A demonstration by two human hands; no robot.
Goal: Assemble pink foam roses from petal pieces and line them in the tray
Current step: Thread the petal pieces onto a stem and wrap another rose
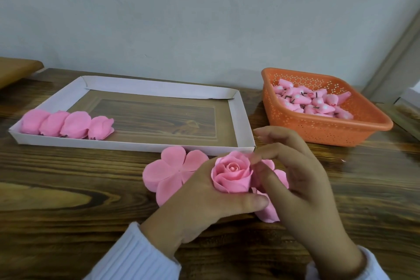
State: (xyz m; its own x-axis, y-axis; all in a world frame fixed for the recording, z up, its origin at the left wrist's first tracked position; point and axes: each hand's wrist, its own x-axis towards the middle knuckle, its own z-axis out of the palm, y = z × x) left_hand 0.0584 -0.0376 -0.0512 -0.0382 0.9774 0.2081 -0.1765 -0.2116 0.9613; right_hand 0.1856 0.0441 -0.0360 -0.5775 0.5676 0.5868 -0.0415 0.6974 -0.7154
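Four roses (68, 124) are lying in a row at the left end of the tray (241, 120), and most of it is waiting to be filled. The fifth rose (231, 175) is sitting over the bench (68, 188) just before the tray, axis near upright, bloom facing up. The left grip (204, 200) is curling round it and the right grip (302, 184) is pinching an outer petal.

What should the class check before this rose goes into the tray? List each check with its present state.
1. Left hand grips the rose: ok.
2. Right hand clear of the rose: not ok, it pinches an outer petal.
3. Tray has room beside the four roses: ok.
4. Rose's underside finished: cannot tell, hidden.
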